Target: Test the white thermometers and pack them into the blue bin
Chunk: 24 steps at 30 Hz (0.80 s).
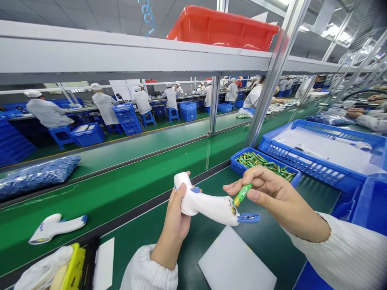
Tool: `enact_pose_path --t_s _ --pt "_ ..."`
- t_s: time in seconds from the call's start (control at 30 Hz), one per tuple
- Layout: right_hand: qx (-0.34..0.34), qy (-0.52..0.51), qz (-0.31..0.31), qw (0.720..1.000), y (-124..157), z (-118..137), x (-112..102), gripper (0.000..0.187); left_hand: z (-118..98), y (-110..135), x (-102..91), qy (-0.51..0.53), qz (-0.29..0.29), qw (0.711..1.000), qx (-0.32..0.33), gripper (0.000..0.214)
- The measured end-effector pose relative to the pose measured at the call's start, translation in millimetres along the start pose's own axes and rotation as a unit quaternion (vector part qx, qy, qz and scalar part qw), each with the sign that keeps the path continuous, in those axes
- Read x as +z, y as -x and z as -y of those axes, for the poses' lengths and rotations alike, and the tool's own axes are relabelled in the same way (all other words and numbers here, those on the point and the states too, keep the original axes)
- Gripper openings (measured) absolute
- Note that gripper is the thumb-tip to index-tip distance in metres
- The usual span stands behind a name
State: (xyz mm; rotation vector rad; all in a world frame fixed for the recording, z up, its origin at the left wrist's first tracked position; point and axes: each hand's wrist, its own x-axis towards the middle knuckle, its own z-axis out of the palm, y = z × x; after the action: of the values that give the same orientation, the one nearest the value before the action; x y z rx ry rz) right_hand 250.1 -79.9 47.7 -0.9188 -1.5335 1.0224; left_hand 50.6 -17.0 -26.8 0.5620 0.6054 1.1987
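My left hand (179, 213) is wrapped round the head end of a white infrared thermometer (208, 205), its handle pointing right. At the handle's end a blue battery cap (249, 218) hangs swung aside, and a round metallic battery end shows inside the opening. Between the thumb and fingers of my right hand (266, 189) is a green and gold battery (242, 195), tilted, with its lower end at the opening. Whether that end has entered the compartment, I cannot tell. Just behind my right hand, a blue bin (237, 166) holds many loose green batteries.
A white square pad (237, 262) lies below the thermometer. Another thermometer (57, 228) rests on the green belt at left, near a yellow box (74, 268). A blue basket (305, 161) stands at right. Overhead, a shelf (136, 58) carries a red tub (223, 28). Co-workers sit beyond.
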Motion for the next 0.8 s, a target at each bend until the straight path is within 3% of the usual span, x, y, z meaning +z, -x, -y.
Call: enact_pose_path --t_s 0.07,0.17,0.27,0.37,0.47,0.63,0.8 --pt "-0.02 0.027 0.002 0.999 2.7 -2.1 2.6 0.006 0.7 0.1 1.1 0.008 -0.001 1.0 -0.002 0.07" --pt "-0.112 0.093 -0.014 0.989 8.1 -5.4 3.1 0.012 1.6 -0.1 2.2 0.02 -0.005 1.0 -0.008 0.07" --pt "-0.163 0.116 0.039 0.979 11.2 -7.2 0.5 0.024 3.8 0.5 2.2 0.028 -0.008 0.999 -0.017 0.072" --pt "-0.097 0.053 0.121 0.987 11.0 -8.9 2.7 0.042 7.6 2.3 1.9 0.031 -0.004 0.999 -0.037 0.072" --pt "-0.009 -0.056 0.138 0.989 9.7 -13.2 14.7 0.053 11.6 4.6 3.2 0.035 -0.001 0.999 -0.036 0.071" --pt "0.088 -0.248 0.09 0.961 6.0 -23.0 35.8 0.033 16.7 6.7 6.4 0.014 -0.021 0.997 0.068 0.075" --pt "0.154 -0.303 0.014 0.94 -3.9 -29.4 37.1 0.024 24.8 4.4 0.5 -0.039 -0.017 0.982 0.186 0.069"
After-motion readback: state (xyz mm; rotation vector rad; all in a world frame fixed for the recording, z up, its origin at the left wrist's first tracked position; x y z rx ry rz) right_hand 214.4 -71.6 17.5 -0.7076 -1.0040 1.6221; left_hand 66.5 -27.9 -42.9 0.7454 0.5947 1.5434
